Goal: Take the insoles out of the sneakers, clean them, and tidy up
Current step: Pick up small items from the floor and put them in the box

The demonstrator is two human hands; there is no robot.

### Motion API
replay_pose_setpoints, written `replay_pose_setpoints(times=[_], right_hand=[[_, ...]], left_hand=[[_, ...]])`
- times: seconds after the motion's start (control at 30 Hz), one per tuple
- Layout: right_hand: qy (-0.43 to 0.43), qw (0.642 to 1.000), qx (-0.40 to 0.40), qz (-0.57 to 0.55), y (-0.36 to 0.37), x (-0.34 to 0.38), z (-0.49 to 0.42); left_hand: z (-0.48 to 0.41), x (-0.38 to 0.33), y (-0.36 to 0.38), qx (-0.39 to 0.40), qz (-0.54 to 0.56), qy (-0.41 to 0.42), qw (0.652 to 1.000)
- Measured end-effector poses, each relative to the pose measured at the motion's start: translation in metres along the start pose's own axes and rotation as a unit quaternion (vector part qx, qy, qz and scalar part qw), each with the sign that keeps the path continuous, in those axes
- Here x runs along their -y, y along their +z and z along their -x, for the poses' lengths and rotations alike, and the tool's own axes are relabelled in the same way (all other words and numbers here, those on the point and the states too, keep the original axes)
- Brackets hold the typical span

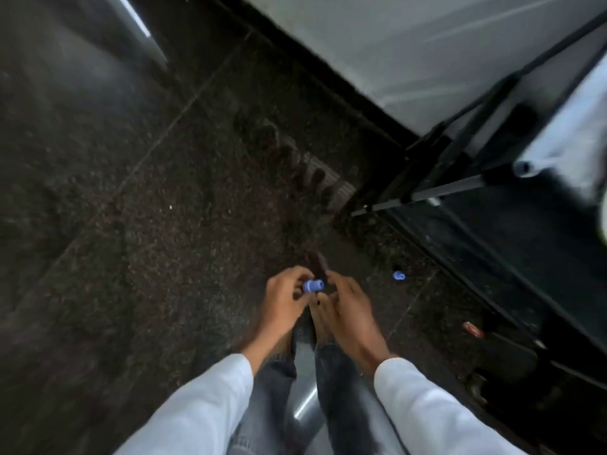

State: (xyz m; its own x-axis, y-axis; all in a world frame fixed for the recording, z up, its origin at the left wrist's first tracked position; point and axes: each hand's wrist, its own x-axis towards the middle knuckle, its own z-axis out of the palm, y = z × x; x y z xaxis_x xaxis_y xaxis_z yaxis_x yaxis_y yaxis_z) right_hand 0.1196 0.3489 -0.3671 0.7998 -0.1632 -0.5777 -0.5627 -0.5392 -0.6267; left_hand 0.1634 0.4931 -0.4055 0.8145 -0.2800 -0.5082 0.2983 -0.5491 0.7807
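A small blue plastic cylindrical piece (313,286) is pinched in the curled fingers of the left hand (284,305), above a dark speckled stone tile floor (147,208). The right hand (349,311) is held just beside the piece, fingers curled towards it; whether it also grips the piece cannot be told because of blur. White long sleeves (203,399) and grey-blue jeans (272,389) are seen below the hands. A second small blue piece (398,276) lies on the floor, right of the hands and apart from them. A black metal-framed rack (460,185) stands at right, by a white wall (377,44). A small red-and-white scrap (473,329) lies near the rack. Where the insoles and sneakers are cannot be told from this view.
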Motion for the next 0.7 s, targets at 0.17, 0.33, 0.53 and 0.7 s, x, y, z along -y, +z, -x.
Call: replay_pose_setpoints(times=[0.17, 0.33, 0.53, 0.7], right_hand=[[-0.049, 0.993, -0.100, -0.049, -0.065, 0.046, 0.093], [-0.041, 0.974, -0.210, -0.070, -0.122, 0.060, 0.182], [0.029, 0.942, -0.320, -0.095, -0.179, 0.034, 0.287], [0.091, 0.906, -0.399, -0.105, -0.247, -0.024, 0.360]], left_hand=[[0.072, -0.102, -0.013, 0.026, 0.013, 0.039, 0.999], [0.132, -0.185, -0.007, 0.081, -0.012, 0.092, 0.992], [0.207, -0.271, 0.049, 0.180, -0.073, 0.174, 0.965], [0.260, -0.339, 0.143, 0.238, -0.087, 0.210, 0.944]])
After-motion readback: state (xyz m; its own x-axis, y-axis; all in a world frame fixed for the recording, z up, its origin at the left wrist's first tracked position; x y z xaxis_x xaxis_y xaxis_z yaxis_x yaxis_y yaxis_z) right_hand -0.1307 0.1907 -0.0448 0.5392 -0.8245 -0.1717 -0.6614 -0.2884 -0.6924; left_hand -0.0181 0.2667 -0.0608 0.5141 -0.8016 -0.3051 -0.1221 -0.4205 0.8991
